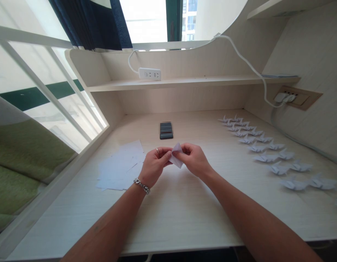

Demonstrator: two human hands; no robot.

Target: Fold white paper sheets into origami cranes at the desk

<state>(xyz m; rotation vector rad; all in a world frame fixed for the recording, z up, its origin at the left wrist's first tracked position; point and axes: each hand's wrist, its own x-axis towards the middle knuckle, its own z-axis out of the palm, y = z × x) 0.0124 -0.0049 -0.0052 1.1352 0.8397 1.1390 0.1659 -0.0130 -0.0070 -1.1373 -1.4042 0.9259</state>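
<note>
Remote feed, midday light: at the middle of the pale counter, both hands are meeting over a small folded paper, which is being held just above the surface, not lying on it. The left hand, wearing a ring and a chain bracelet, is pinching the paper's 9 o'clock edge between thumb and fingers. The right hand is pinching the 3 o'clock edge the same way.

As I am reading it, a crease is being worked. Doing it well is looking like a matter of lining the edges up before pressing, running the thumbs outward from the middle, and keeping the grip light so the tip pointing to 12 o'clock is not getting crushed.

Loose sheets are lying at 9 o'clock of the hands, a dark phone is sitting at 12 o'clock, and a double row of paper cranes is running from 1 toward 4 o'clock.

Much is escaping me. The fingertips are hiding behind the paper, so I cannot tell which flap is being folded or what shape it is taking. The phone's screen is showing only as a blur. The last crane is being cut off at the 3 o'clock edge of the frame, and both elbows are dropping out at 6 o'clock.
</note>
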